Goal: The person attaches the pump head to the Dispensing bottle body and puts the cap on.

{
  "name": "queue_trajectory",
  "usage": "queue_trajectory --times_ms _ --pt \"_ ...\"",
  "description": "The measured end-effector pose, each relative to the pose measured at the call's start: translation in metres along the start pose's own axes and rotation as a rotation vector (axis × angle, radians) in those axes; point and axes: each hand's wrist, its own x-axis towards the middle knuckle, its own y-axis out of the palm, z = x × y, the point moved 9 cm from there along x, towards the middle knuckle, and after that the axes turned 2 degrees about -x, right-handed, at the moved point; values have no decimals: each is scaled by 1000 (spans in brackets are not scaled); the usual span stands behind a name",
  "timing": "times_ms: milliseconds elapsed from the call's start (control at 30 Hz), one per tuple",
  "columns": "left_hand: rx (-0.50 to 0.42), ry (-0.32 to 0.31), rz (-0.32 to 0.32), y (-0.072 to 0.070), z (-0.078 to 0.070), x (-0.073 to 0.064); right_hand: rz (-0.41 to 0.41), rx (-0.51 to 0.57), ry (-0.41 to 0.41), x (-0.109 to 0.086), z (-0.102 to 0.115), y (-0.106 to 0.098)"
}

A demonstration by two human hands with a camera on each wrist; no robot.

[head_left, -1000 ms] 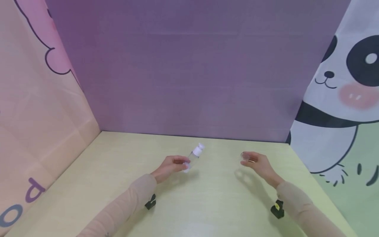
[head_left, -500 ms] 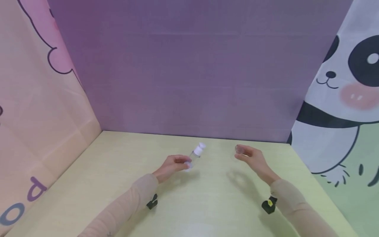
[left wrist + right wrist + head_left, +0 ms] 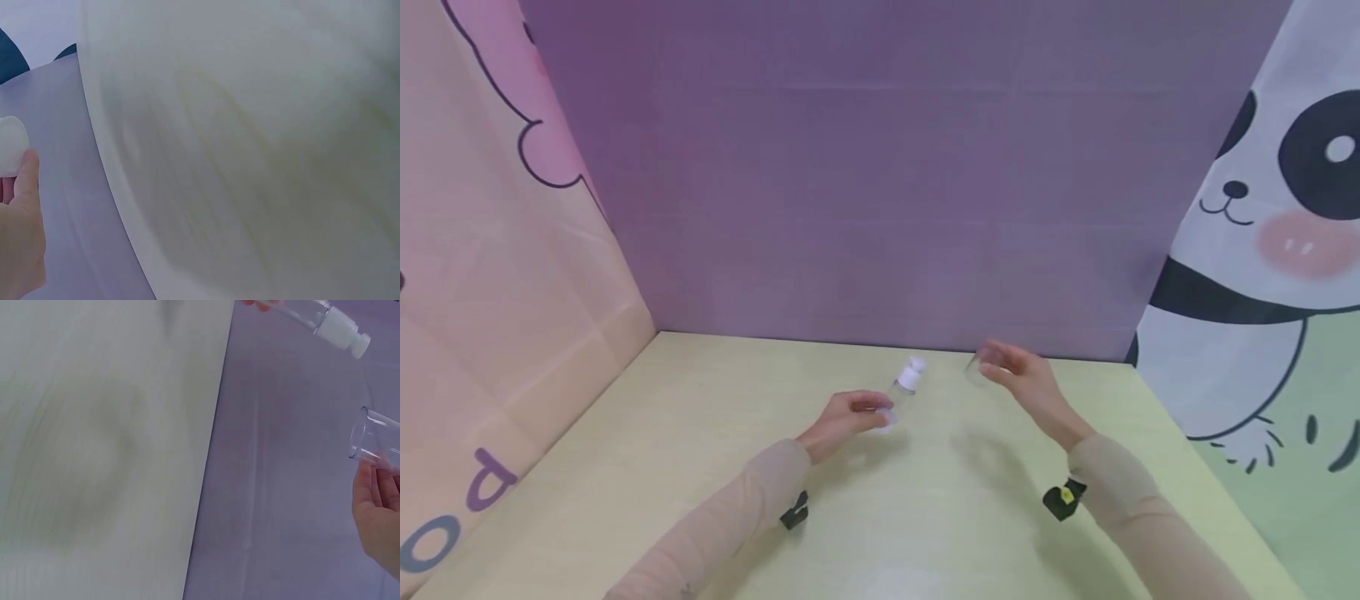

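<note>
My left hand (image 3: 847,423) grips the lower end of a small clear bottle with a white pump top (image 3: 910,377), tilted up and to the right. The left wrist view catches only the bottle's pale round base (image 3: 11,147) above the thumb. In my right hand (image 3: 1028,382), fingers and thumb pinch a clear cylindrical cap (image 3: 974,369). Seen from the right wrist, that cap (image 3: 378,434) lies sideways with its rim facing the bottle's white pump head (image 3: 340,330). Cap and bottle are apart, both held above the table.
The pale table (image 3: 715,492) ends at a purple backdrop (image 3: 880,183). A pink printed sheet (image 3: 497,250) stands on the left and a panda-print sheet (image 3: 1240,358) on the right. Black camera mounts (image 3: 1063,500) hang under both wrists.
My right hand has moved left and farther from me with the cap, closer to the pump top. The left hand with the bottle has shifted slightly right.
</note>
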Motion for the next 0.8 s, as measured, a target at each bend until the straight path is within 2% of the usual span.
queue_trajectory --times_ms 167,400,600,800 --pt "-10 6 33 7 0 1 13 88 12 -1 15 12" --pt "-10 16 40 13 -2 2 20 158 -6 1 34 27" --pt "-34 18 51 15 1 3 30 197 0 5 39 38" --pt "-20 30 52 15 -1 3 35 210 -4 8 40 44"
